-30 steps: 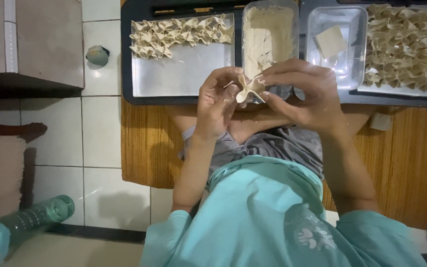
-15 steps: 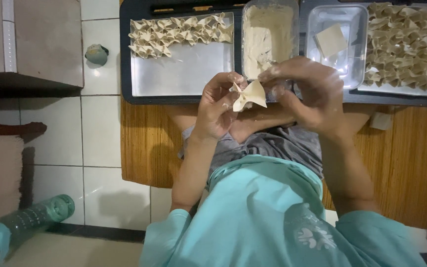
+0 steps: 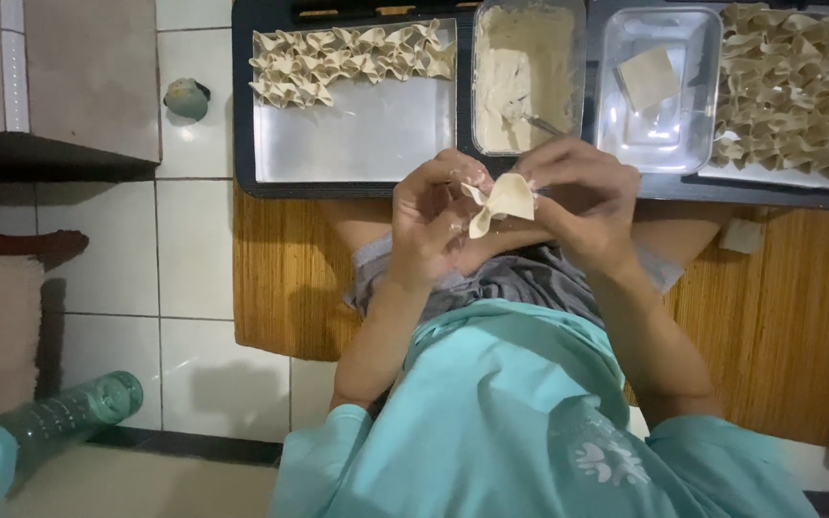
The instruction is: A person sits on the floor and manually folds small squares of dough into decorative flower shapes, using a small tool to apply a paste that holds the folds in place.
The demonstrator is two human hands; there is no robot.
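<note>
Both hands hold one pale folded dumpling wrapper (image 3: 501, 201) in front of my lap. My left hand (image 3: 434, 221) pinches its left corner, and my right hand (image 3: 582, 197) grips its right side. Just beyond the hands lies a metal tray (image 3: 367, 134) with several folded dumplings (image 3: 338, 58) lined along its far edge. A clear tub of pale filling (image 3: 520, 77) with a spoon in it stands beside the tray. To its right is a clear tub (image 3: 664, 134) with a square wrapper (image 3: 650, 77) inside.
A second tray piled with several folded dumplings (image 3: 798, 86) is at the far right. All sit on a dark tray (image 3: 242, 115) over a woven mat (image 3: 280, 278). A green bottle (image 3: 50, 422) lies on the tiled floor at left.
The hands have drawn slightly down and toward me with the wrapper, which is now folded and more exposed between the fingers.
</note>
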